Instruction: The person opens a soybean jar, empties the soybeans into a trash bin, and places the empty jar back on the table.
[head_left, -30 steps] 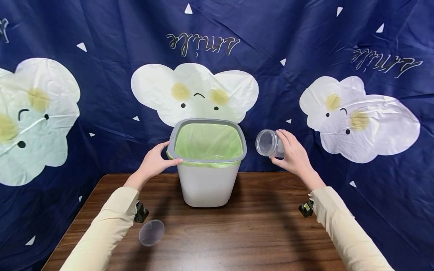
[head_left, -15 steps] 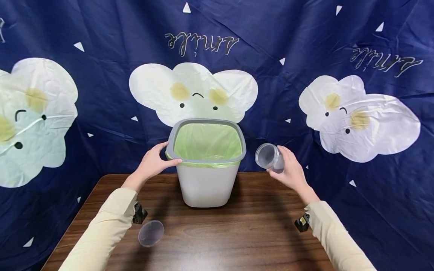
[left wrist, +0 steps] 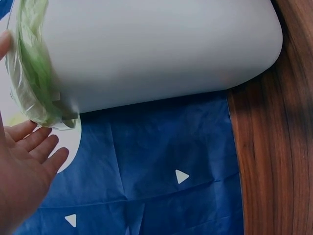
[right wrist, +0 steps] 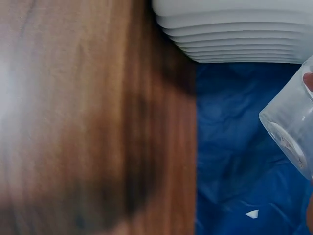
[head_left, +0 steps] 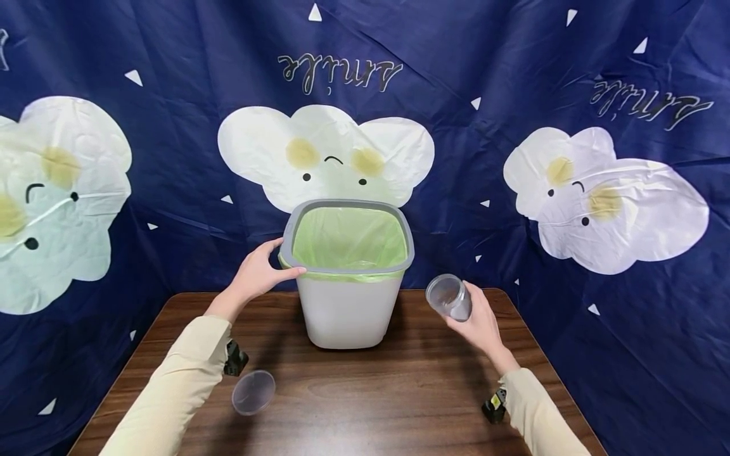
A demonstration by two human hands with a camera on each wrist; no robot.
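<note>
the right hand has its fingers curled round one clear plastic jar, gripping it just above the tabletop and just to the right of the bin; the jar is tilted, its long axis slanting up and toward the left hand's side, with the open mouth pointing up and away toward the bin and the base down in the palm. in the right wrist view the jar shows at the edge of the frame, blurred, with the bin's white wall beyond it. the left hand grips the grey rim of the bin at its near left corner, thumb lying along the top of the rim and fingers round the outside; the left wrist view shows those fingers beside the green bag folded over the rim. there is one bin, upright, mouth up, lined with one green bag. one clear round lid lies flat on the tabletop near the left forearm, well apart from the jar. behind stands a dark blue cloth printed with three white clouds
</note>
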